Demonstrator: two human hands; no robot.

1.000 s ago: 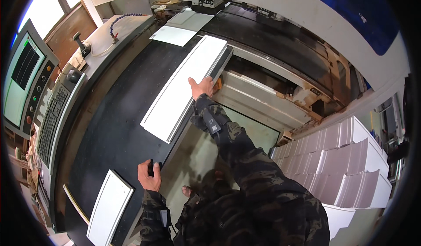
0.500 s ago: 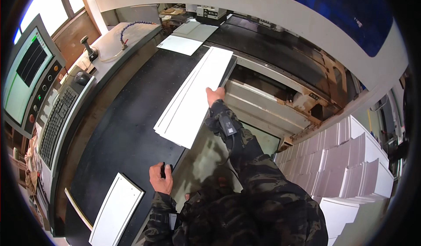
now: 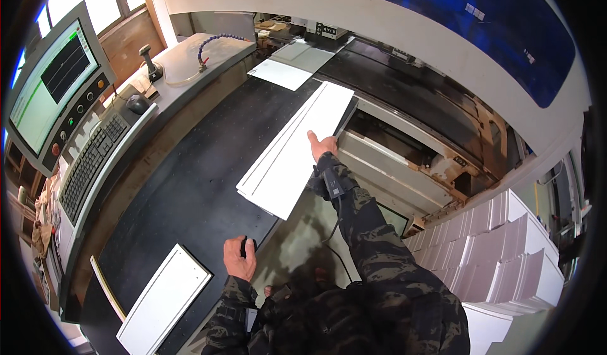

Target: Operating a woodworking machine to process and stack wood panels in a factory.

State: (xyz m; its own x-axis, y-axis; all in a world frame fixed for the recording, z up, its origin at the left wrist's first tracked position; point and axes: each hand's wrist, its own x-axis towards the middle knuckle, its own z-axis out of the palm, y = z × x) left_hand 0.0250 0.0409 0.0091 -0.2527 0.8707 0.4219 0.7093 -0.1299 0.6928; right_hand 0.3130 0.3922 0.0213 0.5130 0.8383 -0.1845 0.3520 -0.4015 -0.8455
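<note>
A stack of long white panels (image 3: 297,146) with a dark line along its length lies slanted on the black table (image 3: 183,178), partly over its right edge. My right hand (image 3: 324,147) grips the stack's right edge, thumb on top and fingers hidden underneath. Nearer to me, my left hand (image 3: 239,258) is closed by the table's edge, with a small black object (image 3: 243,246) between thumb and fingers; its kind is unclear. To the left of that hand lies another white panel (image 3: 165,298) with small holes and a dark line near its edge.
A monitor (image 3: 54,89), keyboard (image 3: 95,159) and mouse (image 3: 137,104) stand at the left. Farther back, pale boards (image 3: 284,73) lie under a machine with a white and blue hood (image 3: 379,7). Stacked white panels (image 3: 487,247) stand at right. A thin strip (image 3: 107,290) lies front left.
The whole view has shifted, so the table and panels appear farther right. Both hands keep nearly the same places relative to the panels and the table edge.
</note>
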